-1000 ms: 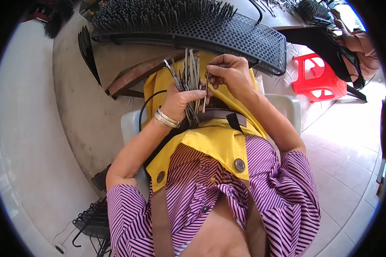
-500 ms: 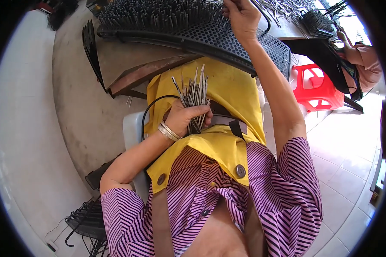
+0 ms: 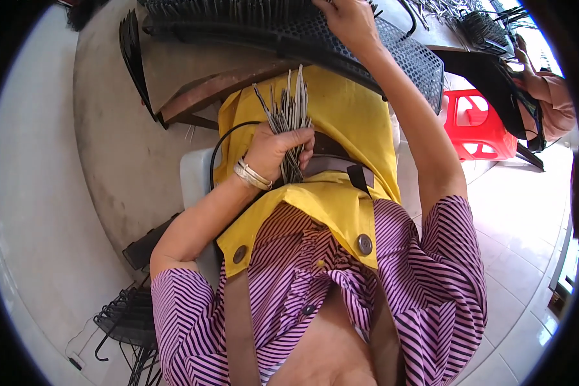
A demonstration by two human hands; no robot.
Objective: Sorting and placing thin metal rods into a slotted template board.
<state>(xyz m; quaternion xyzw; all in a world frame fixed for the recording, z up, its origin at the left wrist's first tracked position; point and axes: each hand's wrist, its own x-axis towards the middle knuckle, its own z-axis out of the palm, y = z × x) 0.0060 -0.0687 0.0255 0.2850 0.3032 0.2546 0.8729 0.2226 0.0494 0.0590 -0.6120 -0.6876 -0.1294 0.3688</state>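
A: The bundle of thin metal rods [image 3: 288,122] is sitting in the person's left hand [image 3: 278,151], over the lap, just in front of the yellow apron [image 3: 341,122]. The fingers are wrapping tight around the lower part of the bundle, so that hand is clamped on it.

B: And the other hand?

A: The right hand [image 3: 348,20] is reaching up and forward to the black perforated panel [image 3: 398,55] at the top edge of the view. It is resting on the panel's surface with the fingers curled, but whether it is pinching a rod there is not clear.

B: What is lying around them?

A: Upright pins are filling the panel's far part [image 3: 225,9]. A brown wooden bench edge [image 3: 218,93] is running under the panel. A black cable [image 3: 228,138] is looping past the left wrist, which is wearing silver bangles [image 3: 252,175]. A red plastic stool [image 3: 479,125] is standing on the tiled floor to the right, and another person's arm [image 3: 550,90] is showing at the far right beside more black racks. Black wire hooks [image 3: 125,318] are piled at the lower left.

B: Which way are the rods pointing?

A: Their long axis is running away from the body, toward the panel, with the free ends fanning slightly apart above the fist and the short ends poking out below it.
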